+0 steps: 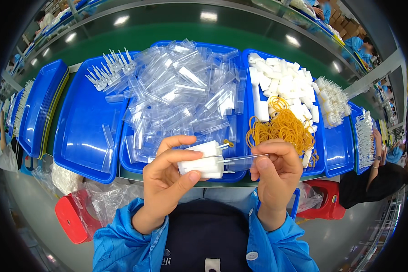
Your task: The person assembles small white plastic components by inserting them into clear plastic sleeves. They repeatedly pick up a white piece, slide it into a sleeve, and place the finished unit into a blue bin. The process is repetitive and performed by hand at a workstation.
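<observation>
My left hand (165, 179) is closed around a small bunch of white plastic pieces (204, 165) with thin tips pointing right. At their right, my right hand (276, 170) pinches the end of a clear plastic sleeve (245, 162). The sleeve lies around or along one thin tip; I cannot tell which. Beneath my hands, a blue tray (233, 121) carries a heap of loose clear sleeves (177, 90). Just beyond my right hand, a pile of tan rubber bands (283, 129) and many white plastic blocks (281, 81) share another blue tray (248, 106).
The left blue tray (84, 131) has upright white thin-tipped pieces (111, 70) and a few sleeves. Bundled pieces (333, 102) lie at the right. Stacked trays (45, 109) stand far left. Red stools (75, 217) are below the table. Another person's arm (376, 154) shows at the right.
</observation>
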The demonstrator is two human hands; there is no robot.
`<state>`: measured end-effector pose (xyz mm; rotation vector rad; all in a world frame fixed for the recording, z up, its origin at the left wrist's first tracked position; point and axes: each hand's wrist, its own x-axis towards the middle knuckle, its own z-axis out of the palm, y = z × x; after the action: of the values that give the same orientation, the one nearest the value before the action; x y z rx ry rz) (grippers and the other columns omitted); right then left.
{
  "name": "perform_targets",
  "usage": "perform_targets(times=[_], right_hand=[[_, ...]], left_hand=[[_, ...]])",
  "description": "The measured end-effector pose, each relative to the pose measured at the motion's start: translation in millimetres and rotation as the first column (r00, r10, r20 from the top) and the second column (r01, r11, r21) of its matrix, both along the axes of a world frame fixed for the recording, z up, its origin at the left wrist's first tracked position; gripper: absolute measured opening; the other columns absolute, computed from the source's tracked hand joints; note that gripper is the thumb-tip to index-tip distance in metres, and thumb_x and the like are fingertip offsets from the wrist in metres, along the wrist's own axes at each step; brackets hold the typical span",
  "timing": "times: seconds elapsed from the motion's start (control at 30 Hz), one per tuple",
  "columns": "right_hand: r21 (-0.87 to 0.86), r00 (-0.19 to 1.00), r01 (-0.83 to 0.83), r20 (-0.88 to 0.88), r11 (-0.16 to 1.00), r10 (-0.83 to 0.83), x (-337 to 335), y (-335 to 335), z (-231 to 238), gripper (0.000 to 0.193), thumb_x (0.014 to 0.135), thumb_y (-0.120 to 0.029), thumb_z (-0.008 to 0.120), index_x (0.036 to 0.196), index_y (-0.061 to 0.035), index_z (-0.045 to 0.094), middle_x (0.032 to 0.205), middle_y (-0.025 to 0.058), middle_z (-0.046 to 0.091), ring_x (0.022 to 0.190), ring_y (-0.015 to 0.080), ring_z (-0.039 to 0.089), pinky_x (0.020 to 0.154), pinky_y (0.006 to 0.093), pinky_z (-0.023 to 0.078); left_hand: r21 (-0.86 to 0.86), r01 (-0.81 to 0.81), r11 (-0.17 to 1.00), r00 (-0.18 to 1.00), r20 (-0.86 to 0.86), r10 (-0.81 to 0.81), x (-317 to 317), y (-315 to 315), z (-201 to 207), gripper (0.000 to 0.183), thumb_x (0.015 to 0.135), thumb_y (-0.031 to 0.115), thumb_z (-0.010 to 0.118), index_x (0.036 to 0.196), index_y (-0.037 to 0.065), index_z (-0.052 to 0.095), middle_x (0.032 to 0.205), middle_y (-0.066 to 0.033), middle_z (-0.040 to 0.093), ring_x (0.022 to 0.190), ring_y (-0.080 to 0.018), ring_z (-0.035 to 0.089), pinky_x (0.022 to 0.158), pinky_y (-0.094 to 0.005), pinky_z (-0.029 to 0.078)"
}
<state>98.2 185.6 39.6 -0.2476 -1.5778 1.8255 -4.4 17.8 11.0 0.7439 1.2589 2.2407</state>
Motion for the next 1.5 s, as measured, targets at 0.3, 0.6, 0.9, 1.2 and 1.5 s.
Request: perform_targets(times=[0.3,0.6,0.9,1.2,1.5], right_hand=[[0.138,0.999,0.03,0.014,0.99,-0.033,1.3,-5.1,0.6,0.018,0.08,0.008,0.067,0.097,0.0053,0.063,0.093,0.0117,0.059,0.067,0.0105,0.06,0.053,0.0195,0.049],[0.208,0.999,0.039,0.026,0.977,-0.045,2.0,-5.9,-0.3,0.018,0.079,0.007,0.069,0.096,0.005,0.063,0.093,0.0124,0.059,0.065,0.0105,0.059,0.053,0.0202,0.048],[0.183,0.996,0.073,-0.058,0.98,-0.063,-1.2,-14.0,-7.0,0.016,0.081,0.006,0.066,0.097,0.0043,0.061,0.094,0.0146,0.055,0.063,0.0133,0.06,0.054,0.022,0.049],[0.322,0.996,-0.077,0.066,0.944,0.059,-4.3,2.5,-3.4,0.021,0.081,0.004,0.069,0.1,0.0048,0.061,0.093,0.0122,0.061,0.07,0.0125,0.061,0.06,0.0215,0.051],[0.669,0.962,0.163,0.056,0.725,-0.268,-12.6,-29.6,-3.2,0.09,0.066,-0.029,0.086,0.135,0.0024,0.036,0.131,0.0195,0.042,0.118,0.0294,0.045,0.102,0.0426,0.036]], left_hand=[[-0.023,-0.016,1.0,0.997,-0.072,0.015,0.3,1.5,1.9,0.028,0.085,-0.006,0.063,0.112,-0.005,0.062,0.131,-0.018,0.041,0.111,-0.0237,0.056,0.085,-0.0309,0.057],[-0.043,-0.047,0.998,0.992,-0.118,0.042,-0.4,1.7,3.1,0.027,0.084,-0.007,0.063,0.111,-0.005,0.063,0.13,-0.0184,0.042,0.113,-0.0239,0.054,0.086,-0.0316,0.057],[-0.071,-0.063,0.996,0.989,-0.137,0.053,-0.2,-0.8,2.6,0.025,0.083,-0.008,0.064,0.108,-0.005,0.066,0.127,-0.0165,0.044,0.107,-0.0231,0.058,0.081,-0.0288,0.057],[-0.189,-0.109,0.976,0.926,-0.377,0.031,-1.2,-4.1,8.5,0.029,0.081,-0.008,0.065,0.11,-0.004,0.067,0.128,-0.0226,0.05,0.112,-0.0276,0.057,0.088,-0.0333,0.05],[-0.119,-0.429,0.896,0.57,-0.805,0.165,11.8,9.2,-1.6,0.055,0.074,-0.002,0.075,0.125,-0.007,0.055,0.124,-0.0283,0.057,0.113,-0.0353,0.059,0.09,-0.0387,0.052]])
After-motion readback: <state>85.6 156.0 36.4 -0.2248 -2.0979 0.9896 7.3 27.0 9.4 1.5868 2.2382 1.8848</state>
